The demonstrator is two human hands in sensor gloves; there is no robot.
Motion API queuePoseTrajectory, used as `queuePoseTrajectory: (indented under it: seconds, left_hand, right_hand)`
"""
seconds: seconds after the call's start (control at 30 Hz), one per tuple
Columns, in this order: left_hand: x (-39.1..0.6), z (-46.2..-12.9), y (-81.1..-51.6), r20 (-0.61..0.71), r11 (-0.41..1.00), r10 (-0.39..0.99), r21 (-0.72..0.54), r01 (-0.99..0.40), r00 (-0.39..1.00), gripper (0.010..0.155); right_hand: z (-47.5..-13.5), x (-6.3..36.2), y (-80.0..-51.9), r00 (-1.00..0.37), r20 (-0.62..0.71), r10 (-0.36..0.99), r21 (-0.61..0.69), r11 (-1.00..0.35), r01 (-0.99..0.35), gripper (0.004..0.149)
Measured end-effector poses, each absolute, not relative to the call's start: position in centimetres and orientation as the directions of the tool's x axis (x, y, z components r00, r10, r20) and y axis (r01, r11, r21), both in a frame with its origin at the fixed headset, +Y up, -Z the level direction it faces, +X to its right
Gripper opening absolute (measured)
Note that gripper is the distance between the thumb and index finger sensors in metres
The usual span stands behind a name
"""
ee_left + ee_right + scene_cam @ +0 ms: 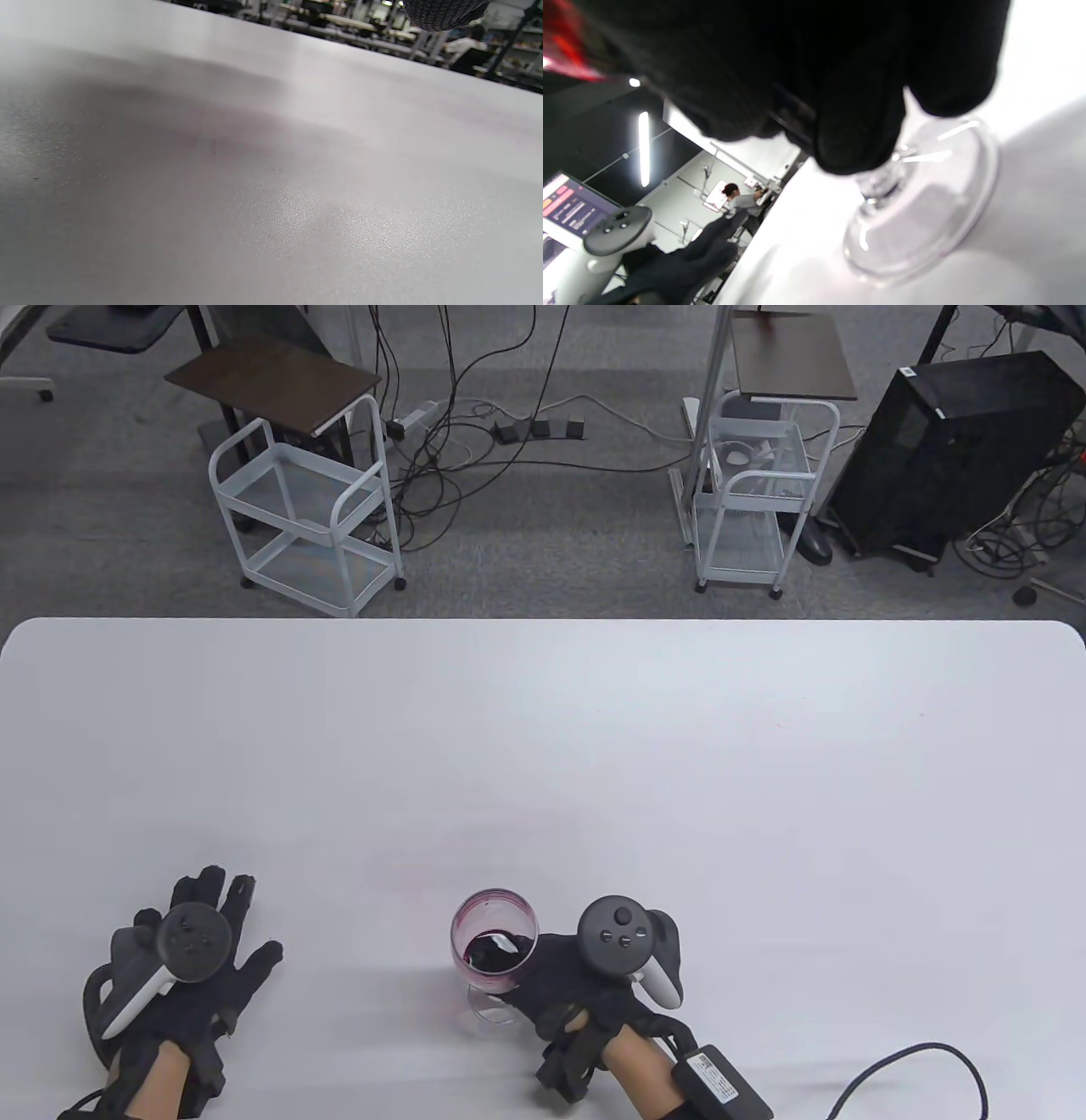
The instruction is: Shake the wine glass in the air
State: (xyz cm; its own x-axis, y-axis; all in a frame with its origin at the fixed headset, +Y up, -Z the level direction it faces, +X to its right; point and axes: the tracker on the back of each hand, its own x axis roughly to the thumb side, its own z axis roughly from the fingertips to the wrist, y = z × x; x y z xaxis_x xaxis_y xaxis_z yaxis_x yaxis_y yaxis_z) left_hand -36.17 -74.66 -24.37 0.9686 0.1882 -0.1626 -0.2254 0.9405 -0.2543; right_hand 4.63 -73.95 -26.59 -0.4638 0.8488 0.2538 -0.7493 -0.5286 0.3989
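The wine glass is clear, with a rounded bowl, a short knobbed stem and a wide round foot. Dark red wine lies in the bottom of the bowl and a thin pink film stains the wall above it. The glass is at the near edge of the white table, a little left of the table's middle line; whether the foot touches the tabletop or hangs just above it cannot be told from these views.

The right hand, in a black knitted sensor glove, comes at the glass from the glass's right side. Its fingers are wrapped together around the stem and the underside of the bowl, gripping just above the foot. A dark grey round-headed tracker with a white handle sits on the back of this hand.

The left hand lies well to the left of the glass, palm down on the table, its fingers spread and straight, holding nothing. It wears the same black glove and a matching tracker. In the left wrist view only one knitted fingertip shows above the matte, finely speckled tabletop.

A black cable curves on the table to the right of the glass, by the right wrist. Beyond the table's far edge stand two white wire carts on grey carpet.
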Motion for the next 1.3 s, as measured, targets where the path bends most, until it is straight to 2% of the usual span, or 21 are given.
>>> queuePoseTrajectory:
  seconds: [0.07, 0.2, 0.33, 0.47, 0.57, 0.7, 0.83, 0.97, 1.03, 1.1, 1.2, 1.3]
  left_hand:
    - [-36.1, -24.4, -74.7, -0.162, 0.941, 0.181, -0.258, -0.218, 0.970, 0.084]
    - [-36.0, -24.4, -74.7, -0.157, 0.941, 0.181, -0.258, -0.218, 0.971, 0.084]
    - [-36.0, -24.5, -74.9, -0.160, 0.939, 0.177, -0.267, -0.215, 0.971, 0.084]
    - [-36.0, -24.4, -74.9, -0.162, 0.939, 0.182, -0.264, -0.220, 0.970, 0.084]
    - [-36.0, -24.5, -74.9, -0.160, 0.939, 0.183, -0.263, -0.220, 0.970, 0.084]
    - [-36.0, -24.5, -75.1, -0.163, 0.937, 0.181, -0.270, -0.221, 0.970, 0.084]
    - [-36.0, -24.5, -75.1, -0.161, 0.938, 0.181, -0.267, -0.219, 0.970, 0.084]
    - [-36.1, -24.4, -75.0, -0.161, 0.941, 0.182, -0.256, -0.219, 0.970, 0.084]
    - [-36.0, -24.4, -74.9, -0.157, 0.944, 0.182, -0.249, -0.217, 0.971, 0.084]
    - [-36.0, -24.5, -74.9, -0.155, 0.944, 0.174, -0.254, -0.209, 0.972, 0.084]
    - [-35.9, -24.4, -74.9, -0.153, 0.945, 0.173, -0.254, -0.208, 0.973, 0.084]
    - [-35.9, -24.4, -74.9, -0.151, 0.944, 0.178, -0.251, -0.212, 0.972, 0.084]
  right_hand:
    - [-26.5, 4.5, -73.8, -0.445, 0.266, 0.855, 0.402, -0.518, -0.755, 0.042]
    - [-27.0, 5.3, -73.5, -0.486, 0.268, 0.831, 0.297, -0.552, -0.779, 0.042]
    - [-26.7, 4.7, -73.9, -0.458, 0.270, 0.847, 0.365, -0.531, -0.765, 0.042]
    - [-27.0, 5.2, -73.8, -0.495, 0.260, 0.829, 0.281, -0.555, -0.783, 0.042]
    - [-26.5, 4.6, -74.2, -0.455, 0.271, 0.848, 0.369, -0.528, -0.765, 0.042]
    - [-26.8, 5.0, -73.8, -0.479, 0.272, 0.834, 0.298, -0.547, -0.782, 0.042]
    - [-26.4, 4.5, -74.4, -0.456, 0.261, 0.851, 0.385, -0.525, -0.759, 0.042]
    - [-26.7, 4.7, -74.0, -0.502, 0.279, 0.819, 0.301, -0.571, -0.764, 0.042]
    - [-26.5, 4.4, -74.4, -0.483, 0.272, 0.832, 0.361, -0.553, -0.751, 0.042]
    - [-26.4, 4.2, -74.4, -0.466, 0.287, 0.837, 0.369, -0.546, -0.752, 0.042]
    - [-26.6, 4.7, -73.8, -0.496, 0.295, 0.817, 0.286, -0.571, -0.769, 0.042]
    - [-26.2, 4.3, -74.2, -0.452, 0.292, 0.843, 0.361, -0.534, -0.764, 0.042]
